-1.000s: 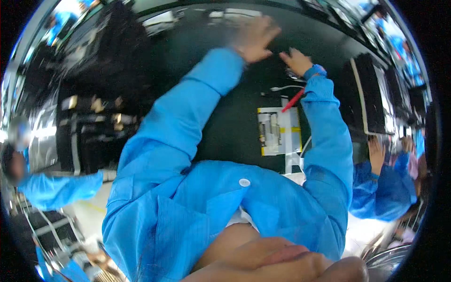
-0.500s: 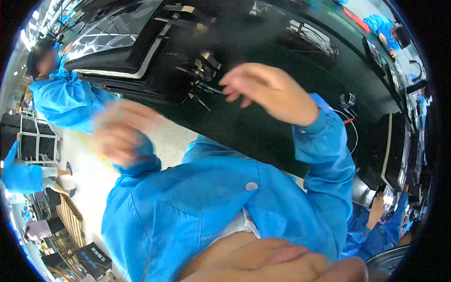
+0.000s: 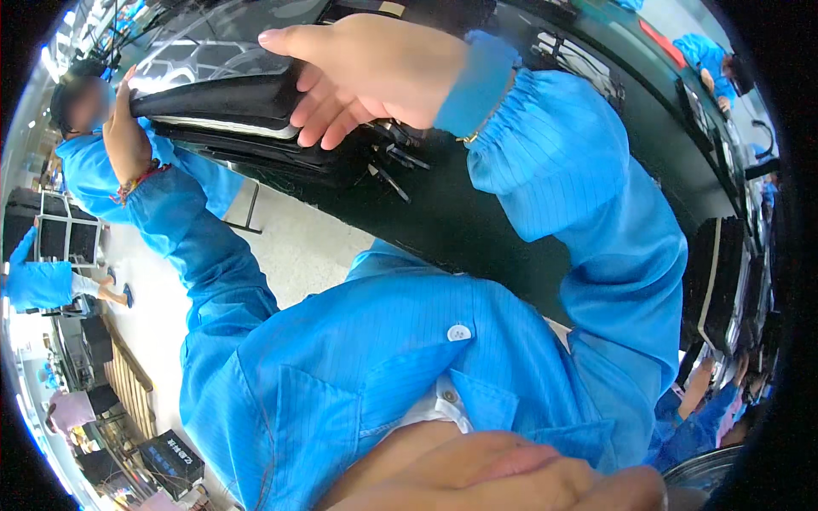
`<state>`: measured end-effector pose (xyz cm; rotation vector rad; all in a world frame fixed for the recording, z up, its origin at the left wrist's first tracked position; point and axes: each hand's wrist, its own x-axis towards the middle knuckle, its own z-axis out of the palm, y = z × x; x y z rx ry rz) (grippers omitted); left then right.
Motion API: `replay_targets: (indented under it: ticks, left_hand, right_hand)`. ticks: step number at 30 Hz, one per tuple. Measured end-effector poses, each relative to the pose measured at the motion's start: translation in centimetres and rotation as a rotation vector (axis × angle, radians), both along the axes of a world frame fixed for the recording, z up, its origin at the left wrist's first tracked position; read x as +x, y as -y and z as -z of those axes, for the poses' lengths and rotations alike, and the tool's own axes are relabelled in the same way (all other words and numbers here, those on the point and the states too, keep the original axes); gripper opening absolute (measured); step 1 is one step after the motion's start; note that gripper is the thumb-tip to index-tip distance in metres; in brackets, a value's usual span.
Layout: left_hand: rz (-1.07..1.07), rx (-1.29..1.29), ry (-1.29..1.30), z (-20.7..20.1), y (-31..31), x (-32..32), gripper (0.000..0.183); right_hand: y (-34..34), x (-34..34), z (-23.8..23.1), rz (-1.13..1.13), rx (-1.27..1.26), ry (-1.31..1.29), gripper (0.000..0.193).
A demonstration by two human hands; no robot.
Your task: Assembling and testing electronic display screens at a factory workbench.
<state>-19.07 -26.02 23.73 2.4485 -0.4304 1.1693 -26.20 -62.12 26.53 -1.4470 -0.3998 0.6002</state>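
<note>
Between the fingers of the two hands: a black panel (image 3: 221, 100), glossy on top, lying over more dark panels (image 3: 264, 155), a pale strip (image 3: 226, 126) showing along its near edge. Left hand (image 3: 128, 140) at the panel's left end, fingers pointing up and close together; cannot tell whether they press or grip the edge. Red cord bracelet (image 3: 143, 181) just below those fingers, at the wrist. Right hand (image 3: 366, 72) over the panel's right end, thumb stretched out leftward, the other fingers loosely spread and slanting down in front of the corner; contact with it, cannot tell. Just right of and below the right fingers, small dark pieces (image 3: 409, 158) and a slim pen-like piece (image 3: 390, 183) on the dark green table (image 3: 477, 238). Well to the right of the same fingers, another dark stack (image 3: 694, 268). Behind the left fingers, a co-worker (image 3: 81, 166) in blue clothing and a dark cap.
</note>
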Motion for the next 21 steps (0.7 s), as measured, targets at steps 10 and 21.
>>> replay_targets:
  ticks: [10,21]
  left_hand:
    - [-0.349,0.182,0.449,-2.8,0.9,-7.7,0.039]
    - [0.931,-0.948,-0.560,6.8,19.2,-14.0,0.058]
  right_hand:
    - [-1.3,-2.9,-0.1,0.260,-0.110,0.505,0.054]
    - [18.5,-18.5,9.9,0.611,-0.217,0.086,0.034]
